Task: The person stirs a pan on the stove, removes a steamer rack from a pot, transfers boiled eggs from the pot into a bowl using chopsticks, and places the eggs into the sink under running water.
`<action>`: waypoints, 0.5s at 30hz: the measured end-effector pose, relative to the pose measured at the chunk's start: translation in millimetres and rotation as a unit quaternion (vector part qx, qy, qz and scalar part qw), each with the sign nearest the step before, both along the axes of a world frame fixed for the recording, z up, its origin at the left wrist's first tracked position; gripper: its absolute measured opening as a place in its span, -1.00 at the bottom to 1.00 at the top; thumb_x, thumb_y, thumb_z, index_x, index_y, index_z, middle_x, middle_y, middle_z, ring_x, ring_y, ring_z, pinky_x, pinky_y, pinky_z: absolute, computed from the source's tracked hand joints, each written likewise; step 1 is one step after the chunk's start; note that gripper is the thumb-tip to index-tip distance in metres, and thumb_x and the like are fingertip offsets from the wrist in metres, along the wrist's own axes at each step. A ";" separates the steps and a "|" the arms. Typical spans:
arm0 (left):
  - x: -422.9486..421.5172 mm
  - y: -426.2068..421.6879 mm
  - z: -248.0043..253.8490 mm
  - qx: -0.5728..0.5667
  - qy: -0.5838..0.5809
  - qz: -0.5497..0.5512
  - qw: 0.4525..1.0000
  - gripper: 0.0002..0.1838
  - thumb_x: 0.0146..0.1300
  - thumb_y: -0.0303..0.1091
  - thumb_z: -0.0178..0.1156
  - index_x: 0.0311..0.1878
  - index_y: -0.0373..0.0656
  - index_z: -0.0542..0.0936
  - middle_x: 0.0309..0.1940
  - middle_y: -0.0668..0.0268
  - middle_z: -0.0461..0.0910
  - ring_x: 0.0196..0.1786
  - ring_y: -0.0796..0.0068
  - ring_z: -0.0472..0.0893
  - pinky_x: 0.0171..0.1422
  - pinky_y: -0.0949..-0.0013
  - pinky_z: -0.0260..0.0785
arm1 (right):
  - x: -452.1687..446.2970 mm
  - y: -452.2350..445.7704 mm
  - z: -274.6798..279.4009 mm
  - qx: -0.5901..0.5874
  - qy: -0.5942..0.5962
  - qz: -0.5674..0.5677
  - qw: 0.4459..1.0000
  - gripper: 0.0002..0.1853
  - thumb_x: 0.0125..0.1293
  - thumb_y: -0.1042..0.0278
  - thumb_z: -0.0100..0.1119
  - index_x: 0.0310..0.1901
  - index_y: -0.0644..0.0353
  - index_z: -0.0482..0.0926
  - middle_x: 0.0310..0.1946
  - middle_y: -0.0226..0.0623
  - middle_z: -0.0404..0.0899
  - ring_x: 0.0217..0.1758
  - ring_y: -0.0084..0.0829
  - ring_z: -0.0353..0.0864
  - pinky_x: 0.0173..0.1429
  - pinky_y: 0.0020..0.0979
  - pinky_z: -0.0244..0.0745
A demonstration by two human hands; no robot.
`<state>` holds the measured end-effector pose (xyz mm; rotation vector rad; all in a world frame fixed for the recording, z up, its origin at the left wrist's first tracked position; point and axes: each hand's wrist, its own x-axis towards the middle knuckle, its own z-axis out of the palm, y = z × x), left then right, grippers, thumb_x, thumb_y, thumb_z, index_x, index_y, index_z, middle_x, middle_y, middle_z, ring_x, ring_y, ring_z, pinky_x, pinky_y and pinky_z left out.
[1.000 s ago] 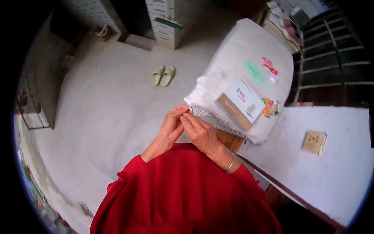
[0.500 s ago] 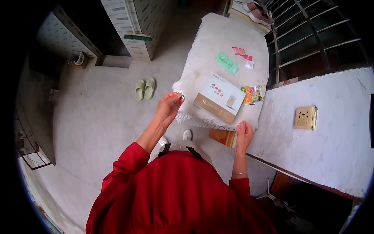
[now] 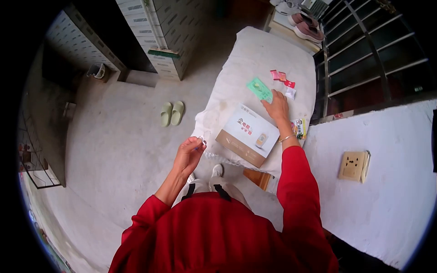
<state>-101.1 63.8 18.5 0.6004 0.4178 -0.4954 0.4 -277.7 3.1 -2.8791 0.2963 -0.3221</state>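
Near the left front corner of the cloth-covered table (image 3: 255, 54), my left hand (image 3: 189, 154) pinches a small whitish object (image 3: 201, 142), too small to name. My right hand (image 3: 276, 107) reaches over the table with its fingers apart, fingertips at the lower edge of a green packet (image 3: 259, 89); whether they touch it is unclear. A white and brown box (image 3: 248, 135) lies between my hands. Beyond my right hand are red and pink small packets (image 3: 282, 78) and a small white one (image 3: 290, 93). A colourful packet (image 3: 299, 128) is partly hidden by my right wrist.
Green slippers (image 3: 172, 113) rest on the floor at the left. A broom (image 3: 163, 53) leans on a tiled wall. Shoes (image 3: 306, 28) stand beyond the table. A window with bars (image 3: 364, 59) and a white ledge (image 3: 387, 182) with a socket box (image 3: 353, 166) are at the right.
My hands have parted. The right one went to the right, then forward over the table to the green packet, its fingers opening. My left hand still holds the small object, lower in view.
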 end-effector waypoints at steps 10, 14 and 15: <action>-1.2 9.5 -8.7 -0.003 0.022 0.043 0.999 -0.90 0.12 -0.55 0.20 -0.36 -0.23 0.45 -0.37 0.27 0.48 -0.23 0.41 0.48 -0.04 0.45 0.38 | 11.8 9.0 20.4 0.033 0.104 0.010 0.994 -0.40 -0.01 0.11 0.24 0.06 0.27 0.44 -0.07 -0.03 0.46 0.03 -0.10 0.45 0.08 -0.21 0.38; 12.2 -0.2 -8.1 0.001 0.018 0.038 0.999 -0.90 0.10 -0.56 0.21 -0.40 -0.22 0.46 -0.39 0.28 0.49 -0.26 0.42 0.47 -0.05 0.43 0.35 | -17.4 10.1 56.7 0.130 0.032 0.050 0.990 -0.42 -0.01 0.20 0.24 0.06 0.31 0.43 -0.10 -0.02 0.45 -0.04 -0.10 0.49 0.02 -0.28 0.41; 15.9 -2.2 -8.4 -0.001 0.016 0.034 0.999 -0.90 0.11 -0.56 0.21 -0.38 -0.23 0.46 -0.37 0.27 0.49 -0.25 0.42 0.48 -0.05 0.44 0.37 | -29.5 13.0 65.5 0.151 0.023 0.085 0.985 -0.43 -0.01 0.23 0.25 0.06 0.32 0.43 -0.09 -0.03 0.45 -0.04 -0.10 0.48 0.03 -0.29 0.40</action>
